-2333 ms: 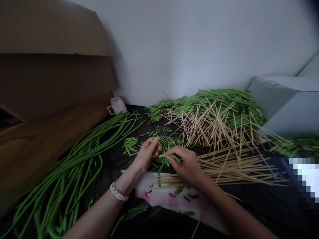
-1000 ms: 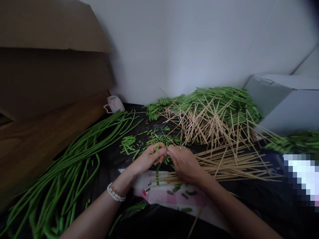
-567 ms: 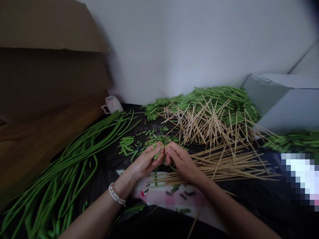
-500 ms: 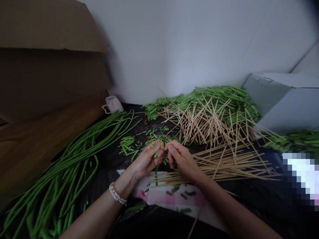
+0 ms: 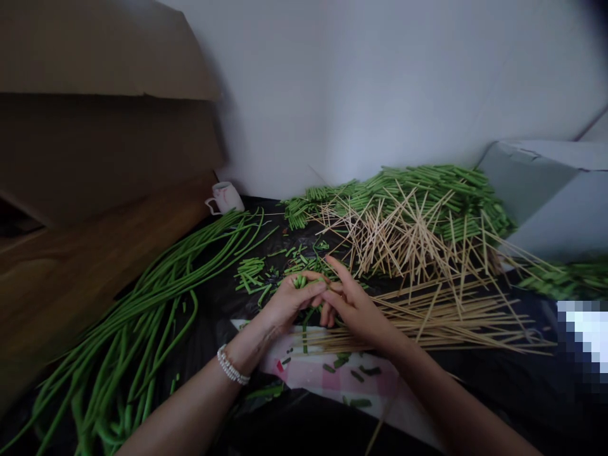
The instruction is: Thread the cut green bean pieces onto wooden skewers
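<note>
Green stem pieces, which look like cut garlic scapes (image 5: 299,281), are bunched in my left hand (image 5: 289,301), its fingers curled round them and its thumb pointing right. My right hand (image 5: 354,304) meets the left at the fingertips. Its index finger is stretched out and apart from the thumb, while the lower fingers are bent. Whether a small piece lies between the touching fingertips is hidden. Short cut pieces (image 5: 251,272) are scattered behind my hands on black plastic. Wooden skewers (image 5: 427,320) lie beside and partly under my right hand.
Long uncut green stems (image 5: 156,297) spread along the left. At the back, a heap of cut stems (image 5: 441,190) has many crossed skewers (image 5: 399,231) before it. A mug (image 5: 227,197), a cardboard box (image 5: 109,139), a pale box (image 5: 536,183) and a pink-white sheet (image 5: 332,377) surround my hands.
The right hand's fingers have loosened from a closed pinch, and its index finger now extends. The left thumb has swung toward the right hand. The view has shifted slightly left.
</note>
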`<state>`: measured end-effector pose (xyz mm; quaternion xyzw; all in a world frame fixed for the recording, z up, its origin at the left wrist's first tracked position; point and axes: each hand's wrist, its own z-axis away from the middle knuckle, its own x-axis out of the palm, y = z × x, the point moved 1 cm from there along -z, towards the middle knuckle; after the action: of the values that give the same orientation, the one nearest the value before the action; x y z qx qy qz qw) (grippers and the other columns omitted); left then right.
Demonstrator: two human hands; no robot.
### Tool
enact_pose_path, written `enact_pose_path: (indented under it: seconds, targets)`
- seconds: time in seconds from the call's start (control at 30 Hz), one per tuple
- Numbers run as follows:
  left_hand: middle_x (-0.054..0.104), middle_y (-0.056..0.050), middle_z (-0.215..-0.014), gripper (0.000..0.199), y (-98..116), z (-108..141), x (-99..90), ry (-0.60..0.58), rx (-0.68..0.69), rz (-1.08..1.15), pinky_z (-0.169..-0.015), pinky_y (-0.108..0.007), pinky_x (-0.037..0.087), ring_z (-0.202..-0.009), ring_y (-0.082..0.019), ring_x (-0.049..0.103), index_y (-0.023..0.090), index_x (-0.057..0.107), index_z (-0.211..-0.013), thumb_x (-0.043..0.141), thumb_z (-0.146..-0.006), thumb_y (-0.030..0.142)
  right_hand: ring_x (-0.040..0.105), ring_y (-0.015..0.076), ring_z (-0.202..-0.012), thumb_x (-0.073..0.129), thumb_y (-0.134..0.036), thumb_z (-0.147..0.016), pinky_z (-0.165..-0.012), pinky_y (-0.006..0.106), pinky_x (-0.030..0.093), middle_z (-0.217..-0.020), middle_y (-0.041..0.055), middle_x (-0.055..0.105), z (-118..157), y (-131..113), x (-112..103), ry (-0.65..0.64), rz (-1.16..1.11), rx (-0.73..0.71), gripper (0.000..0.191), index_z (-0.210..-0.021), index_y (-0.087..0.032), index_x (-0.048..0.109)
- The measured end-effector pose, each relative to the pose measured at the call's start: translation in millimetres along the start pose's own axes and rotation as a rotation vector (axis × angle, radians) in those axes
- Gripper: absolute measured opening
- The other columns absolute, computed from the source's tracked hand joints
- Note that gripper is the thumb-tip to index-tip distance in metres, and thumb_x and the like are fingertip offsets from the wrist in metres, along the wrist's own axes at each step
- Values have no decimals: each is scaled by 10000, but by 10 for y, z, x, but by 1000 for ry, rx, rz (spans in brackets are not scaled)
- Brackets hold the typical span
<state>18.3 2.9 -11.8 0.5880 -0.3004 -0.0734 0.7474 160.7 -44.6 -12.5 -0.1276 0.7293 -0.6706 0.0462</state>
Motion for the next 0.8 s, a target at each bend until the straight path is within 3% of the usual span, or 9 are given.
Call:
enact_pose_path:
  seconds: [0.13, 0.23, 0.33, 0.43, 0.53, 0.6, 0.67, 0.73, 0.8]
  targets:
    - [443, 67, -557, 153, 89, -37, -64, 24, -46, 368, -364, -113, 223, -394, 1, 291, 130, 595, -774, 691, -810, 244, 561, 101, -491, 438, -410, -928, -473, 242, 447, -786, -15, 635, 1, -14, -69, 105, 143, -13, 557, -1424, -214, 279]
    - [596, -27, -754, 136, 103, -71, -143, 66, -164, 587, -477, -131, 427, -532, -41, 512, 121, 579, -788, 586, -877, 224, 567, 116, -529, 408, -357, -940, -548, 261, 463, -750, -7, 639, -3, 60, -137, 148, 449, -40, 416, -1322, -199, 442]
    - [652, -94, -830, 135, 47, -89, -200, 151, -282, 677, -635, -219, 543, -680, -117, 629, 98, 596, -843, 497, -905, 164, 646, 190, -754, 421, -280, -924, -721, 335, 493, -883, 68, 692, -3, 185, -153, 108, 806, -103, 402, -1306, -170, 484]
    - [634, -74, -768, 129, 41, -108, -238, 168, -303, 747, -619, -201, 540, -659, -109, 626, 92, 598, -876, 472, -900, 103, 638, 250, -989, 403, -236, -925, -857, 402, 480, -1104, 142, 671, 8, 277, -125, 58, 1002, -183, 380, -1275, -144, 520]
    - [571, -30, -703, 122, 210, -152, -318, 141, -241, 764, -520, -139, 481, -591, -71, 575, 107, 591, -862, 489, -915, 145, 624, 258, -1054, 394, -210, -927, -897, 420, 480, -1146, 141, 660, 23, 310, -96, 11, 1099, -216, 370, -1264, -167, 540]
    - [532, -13, -681, 166, 411, -202, -432, 135, -170, 664, -430, -113, 395, -546, -56, 524, 121, 586, -847, 506, -926, 243, 617, 261, -1074, 393, -200, -926, -908, 426, 482, -1147, 142, 660, 30, 315, -91, -1, 1131, -230, 376, -1272, -175, 539]
    - [504, 3, -667, 218, 622, -261, -607, 162, -71, 407, -389, -118, 308, -491, -43, 447, 134, 584, -845, 510, -919, 324, 613, 265, -1084, 391, -193, -926, -911, 426, 484, -1145, 144, 661, 32, 322, -96, 4, 1144, -245, 379, -1274, -179, 541]
    - [498, 10, -672, 285, 778, -309, -831, 272, 56, -51, -382, -148, 252, -456, -47, 369, 147, 586, -846, 469, -918, 397, 613, 268, -1083, 385, -197, -928, -909, 427, 486, -1147, 146, 659, 33, 331, -102, 10, 1155, -252, 381, -1275, -177, 541]
    - [533, 1, -704, 331, 842, -327, -1060, 421, 211, -678, -429, -181, 290, -496, -75, 396, 164, 596, -889, 433, -911, 451, 609, 273, -1091, 377, -204, -932, -908, 430, 487, -1156, 150, 655, 32, 336, -105, 5, 1169, -248, 382, -1274, -166, 542]
